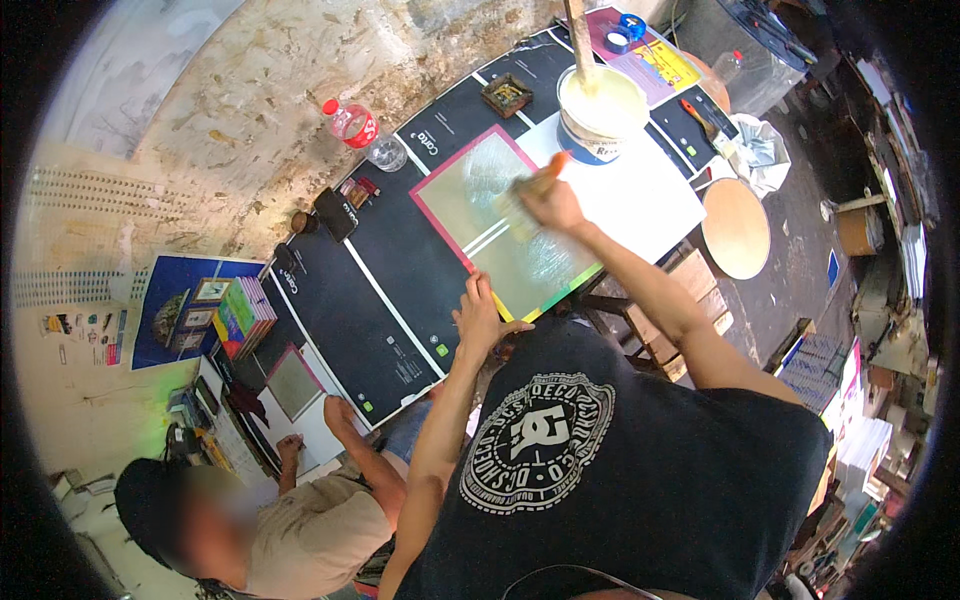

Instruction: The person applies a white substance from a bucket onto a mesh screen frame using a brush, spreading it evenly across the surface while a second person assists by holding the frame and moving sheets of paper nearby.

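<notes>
Orange brush [557, 163] slants, bristles seemingly lower left, gripped by right fingers [544, 198]; left fingers [477, 291] spread against sheet [447, 203].

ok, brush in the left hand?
No, the right hand holds the brush; the left hand is at the edge of the panel.

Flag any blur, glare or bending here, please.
Head view: right hand and orange-handled brush smeared, probably by motion; left hand crisper. Head view: shiny streaks on the grey-green rectangular panel with coloured edging; flat white sheet looks washed out. Head view: fisheye bows the long black tabletop's edge; corners dark.
</notes>
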Tool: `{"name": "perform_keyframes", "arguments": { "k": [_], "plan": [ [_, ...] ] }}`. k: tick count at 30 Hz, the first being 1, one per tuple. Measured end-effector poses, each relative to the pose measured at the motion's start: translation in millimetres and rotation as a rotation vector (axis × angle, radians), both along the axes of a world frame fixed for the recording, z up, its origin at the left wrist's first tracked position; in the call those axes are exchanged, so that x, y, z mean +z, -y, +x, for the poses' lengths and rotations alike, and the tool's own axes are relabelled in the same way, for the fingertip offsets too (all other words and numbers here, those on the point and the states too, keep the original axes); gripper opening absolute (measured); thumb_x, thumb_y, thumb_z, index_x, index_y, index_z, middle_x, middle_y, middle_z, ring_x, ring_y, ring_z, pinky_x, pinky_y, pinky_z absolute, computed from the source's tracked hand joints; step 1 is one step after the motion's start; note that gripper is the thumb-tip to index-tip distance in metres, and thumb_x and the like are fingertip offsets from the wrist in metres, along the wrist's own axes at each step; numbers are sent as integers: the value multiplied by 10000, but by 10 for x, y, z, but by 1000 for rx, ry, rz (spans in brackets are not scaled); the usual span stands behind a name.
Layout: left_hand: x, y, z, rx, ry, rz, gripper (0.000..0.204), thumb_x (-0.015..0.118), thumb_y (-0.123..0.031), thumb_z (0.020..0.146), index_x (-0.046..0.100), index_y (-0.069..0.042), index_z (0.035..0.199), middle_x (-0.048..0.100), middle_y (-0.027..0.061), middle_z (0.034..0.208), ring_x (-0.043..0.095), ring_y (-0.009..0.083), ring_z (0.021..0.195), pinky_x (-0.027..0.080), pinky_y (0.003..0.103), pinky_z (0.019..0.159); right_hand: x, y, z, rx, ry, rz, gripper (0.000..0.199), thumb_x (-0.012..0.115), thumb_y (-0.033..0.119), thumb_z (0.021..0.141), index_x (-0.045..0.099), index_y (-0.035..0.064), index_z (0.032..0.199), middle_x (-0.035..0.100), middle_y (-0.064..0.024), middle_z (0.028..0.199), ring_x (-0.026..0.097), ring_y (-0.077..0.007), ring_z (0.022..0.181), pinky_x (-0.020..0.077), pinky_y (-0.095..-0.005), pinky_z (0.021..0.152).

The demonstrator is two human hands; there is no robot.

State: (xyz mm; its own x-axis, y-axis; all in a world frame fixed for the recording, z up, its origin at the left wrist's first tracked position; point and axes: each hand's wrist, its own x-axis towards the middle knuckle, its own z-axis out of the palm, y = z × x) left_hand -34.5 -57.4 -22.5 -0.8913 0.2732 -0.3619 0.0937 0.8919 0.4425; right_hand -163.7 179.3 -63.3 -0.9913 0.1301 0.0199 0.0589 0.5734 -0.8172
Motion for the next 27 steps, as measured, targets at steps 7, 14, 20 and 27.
{"name": "perform_keyframes", "arguments": {
  "k": [7, 14, 20, 27],
  "plan": [
    [-48, -32, 10, -30, -47, 97, 1241, 956, -522, 500, 342, -27, 1458, 304, 105, 1524, 501, 412, 1270, 459, 647, 906, 381, -85, 326, -217, -297, -184, 343, 705, 341, 863, 624, 24, 967, 695, -203, 778, 710, -378, 746, 549, -462, 672],
    [17, 4, -28, -61, 23, 26, 1299, 921, -610, 519, 289, -12, 1484, 291, 130, 1532, 475, 406, 1306, 442, 643, 965, 91, -642, 698, -284, 55, 104, 345, 658, 368, 893, 668, 28, 949, 683, -235, 759, 695, -408, 730, 550, -490, 702],
    [-119, 61, 43, -100, -25, 76, 1325, 893, -662, 513, 288, -9, 1495, 259, 132, 1565, 474, 429, 1305, 435, 670, 940, 511, -14, 886, -355, -306, -169, 324, 670, 350, 914, 620, 36, 850, 680, -150, 738, 694, -269, 683, 532, -394, 635],
    [-103, 148, 57, -130, -150, 44, 1283, 877, -655, 552, 309, 39, 1469, 311, 141, 1530, 555, 431, 1198, 473, 663, 825, 297, -272, 1505, -332, 13, 143, 383, 672, 397, 904, 642, 26, 814, 670, -189, 728, 698, -358, 672, 546, -476, 649]
  ]
}}
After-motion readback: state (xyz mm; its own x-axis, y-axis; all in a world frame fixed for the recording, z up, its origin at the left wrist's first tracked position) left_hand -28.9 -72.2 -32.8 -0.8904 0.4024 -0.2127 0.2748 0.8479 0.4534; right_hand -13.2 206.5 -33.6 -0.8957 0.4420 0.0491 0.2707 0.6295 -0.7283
